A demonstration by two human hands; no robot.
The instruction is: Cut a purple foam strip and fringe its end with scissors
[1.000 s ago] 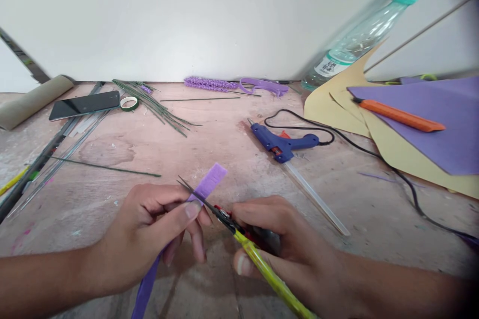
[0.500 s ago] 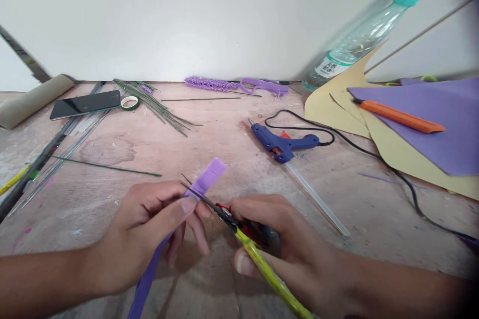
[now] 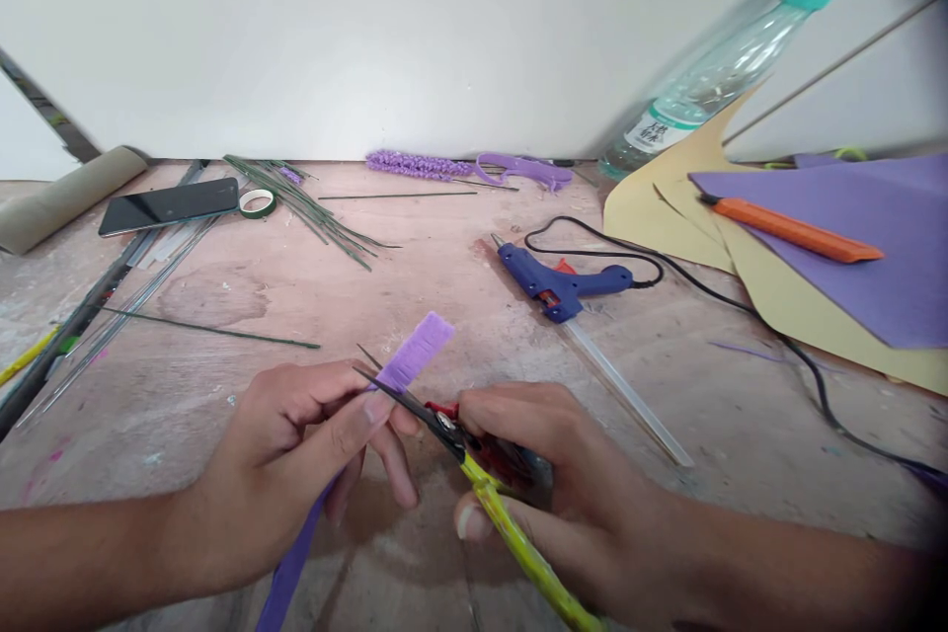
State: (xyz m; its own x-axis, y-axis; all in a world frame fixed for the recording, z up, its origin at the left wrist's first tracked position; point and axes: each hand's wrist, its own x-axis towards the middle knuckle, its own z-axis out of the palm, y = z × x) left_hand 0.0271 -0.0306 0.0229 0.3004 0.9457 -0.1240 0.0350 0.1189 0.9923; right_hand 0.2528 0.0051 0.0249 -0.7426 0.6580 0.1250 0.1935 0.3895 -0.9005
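My left hand (image 3: 318,444) pinches a long purple strip (image 3: 416,353) between thumb and fingers. Its short upper end sticks out past the fingertips with fine cuts along it, and its longer part hangs below the hand. In my right hand (image 3: 555,474) is a pair of scissors (image 3: 474,474) with a yellow-wrapped handle and dark blades. The slightly parted blades lie across the strip, close beside my left thumb. Part of the scissors' other handle is hidden by my right fingers.
A blue glue gun (image 3: 555,281) with a clear stick and black cord lies ahead right. Beyond it are an orange cutter (image 3: 800,229), purple sheet (image 3: 874,296) and leaning bottle (image 3: 696,99). Green wires (image 3: 303,207), tape (image 3: 257,203) and a phone (image 3: 170,205) lie left.
The scissors have shifted slightly left and down along the strip, toward my left thumb. A little more of the strip's cut end shows beyond the blades.
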